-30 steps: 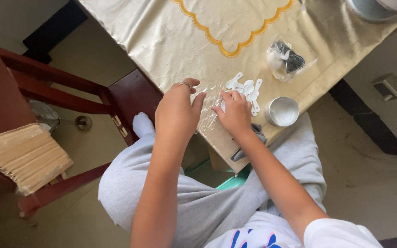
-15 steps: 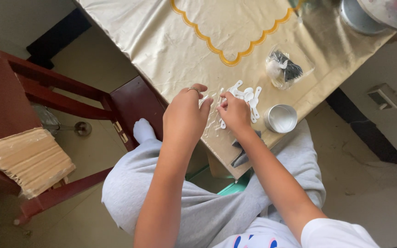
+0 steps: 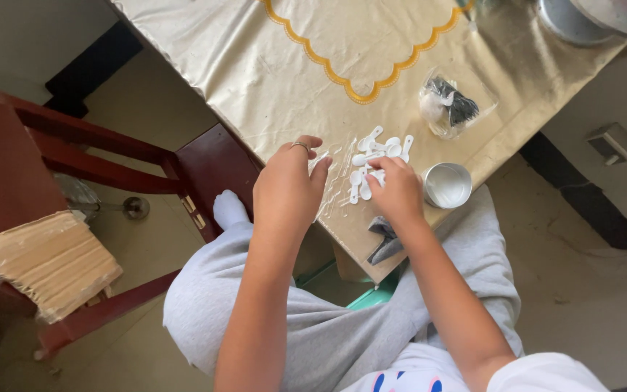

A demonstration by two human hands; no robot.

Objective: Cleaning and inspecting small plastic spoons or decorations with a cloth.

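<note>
White spoons (image 3: 375, 156) under the right hand (image 3: 398, 192), fingers pinched on one; left hand (image 3: 287, 190) loosely curled.

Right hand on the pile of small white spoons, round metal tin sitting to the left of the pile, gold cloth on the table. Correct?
Not quite. In the head view the round metal tin sits to the right of the pile of small white spoons, beside the right hand, not to the left. The rest holds: that hand is on the spoons, and a gold cloth covers the table.

Gold-clothed table (image 3: 270, 80): white spoons (image 3: 375, 156), metal cup (image 3: 447, 185), clear bag (image 3: 453, 104).
</note>
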